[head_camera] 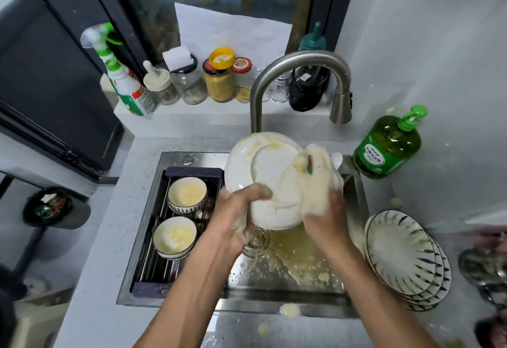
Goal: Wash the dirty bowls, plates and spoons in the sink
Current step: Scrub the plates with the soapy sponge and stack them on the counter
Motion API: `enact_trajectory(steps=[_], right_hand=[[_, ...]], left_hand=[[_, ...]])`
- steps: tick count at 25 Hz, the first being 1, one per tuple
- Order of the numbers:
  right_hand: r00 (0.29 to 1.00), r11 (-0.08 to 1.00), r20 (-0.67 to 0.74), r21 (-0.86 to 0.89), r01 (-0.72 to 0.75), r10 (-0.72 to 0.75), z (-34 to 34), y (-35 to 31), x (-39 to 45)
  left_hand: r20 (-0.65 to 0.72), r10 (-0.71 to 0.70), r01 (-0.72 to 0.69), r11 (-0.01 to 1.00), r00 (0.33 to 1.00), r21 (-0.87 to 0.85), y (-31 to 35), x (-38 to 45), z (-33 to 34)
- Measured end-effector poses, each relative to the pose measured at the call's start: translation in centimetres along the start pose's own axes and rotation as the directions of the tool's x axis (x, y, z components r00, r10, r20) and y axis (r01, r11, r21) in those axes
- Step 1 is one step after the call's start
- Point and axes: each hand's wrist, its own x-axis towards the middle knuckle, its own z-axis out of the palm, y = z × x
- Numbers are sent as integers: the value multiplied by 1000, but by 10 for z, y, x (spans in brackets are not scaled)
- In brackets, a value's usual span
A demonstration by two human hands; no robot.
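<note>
Step tip: scrub the plate (270, 180) w/ firm circles from centre out to rim, keep it tilted over the sink (288, 290) so suds drip in; judging by the foam, front face is well lathered, so flip next & do the back before rinsing.
Grip tip: plate looks slick w/ soap, so thumb on face + fingers behind is prob the safest hold; a slip would drop it onto the glass (256, 240) below.
Left hand (241, 210): curled round the plate's lower-left rim, thumb pressed on the front face, fingers hidden behind.
Right hand (323, 207): fingers closed on a foamy sponge (307, 164), pressing it vs. the plate's right side; exact finger spread can't tell under foam.
Plate: held up & tilted above the sink, just under the faucet (299, 73); no water visibly running.
Below plate: glass lying in yellowish soapy water on the sink floor.
Left of plate: two bowls (186, 195) w/ suds inside, on the rack (175, 238) in the sink.
Right of plate: stack of patterned plates (406, 257) on the counter (96, 279), leaning at the sink's edge; green soap bottle (389, 144) further back.
Behind plate: white spoon (337, 159) just showing past the right hand.
</note>
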Motion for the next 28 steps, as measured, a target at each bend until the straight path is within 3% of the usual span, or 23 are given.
enact_trajectory(steps=[1,4,6,7,9,12,14,17,20,22,23,25,28], right_hand=[[995,995,-23,26,-97,97,-2,-8,3],[999,999,-9,10,-42,42,3,-23,-4],[977,974,-9,88,-210,212,2,-24,2],[974,964,12,141,-225,225,0,-27,4],[987,968,-13,194,-157,162,-1,-29,5],[945,917,-156,331,-225,288,-4,-42,1],[971,955,-152,260,-139,183,-3,-50,-6],[948,939,-180,274,-207,261,-1,-54,-4],[976,960,-115,238,-151,182,1,-59,-10],[940,926,-105,236,-294,325,-5,-55,8],[913,882,-31,276,-382,406,-8,-54,18],[923,883,121,268,-385,365,-15,-60,36],[903,830,120,360,-427,413,-20,-57,59]], left_hand=[[-8,23,-23,1000,1000,-18,-3,-1,-1],[-1,101,-101,994,995,-52,-8,-4,-6],[17,118,-116,991,993,-65,-6,-6,-7],[27,107,-104,989,994,-106,-6,-5,-7],[39,89,-79,976,995,-205,-8,-4,-6],[50,79,-59,943,996,-327,-12,-6,-10],[64,40,-12,921,997,-390,-15,-5,-10],[35,44,-29,932,998,-362,-14,-7,-12],[29,65,-57,975,997,-215,-10,-10,-13],[21,127,-125,987,992,-106,-8,-17,-10],[18,152,-151,986,988,-71,-6,-19,-8],[6,175,-174,984,985,-47,0,-21,-4],[-9,223,-223,975,975,-21,15,-21,-7]])
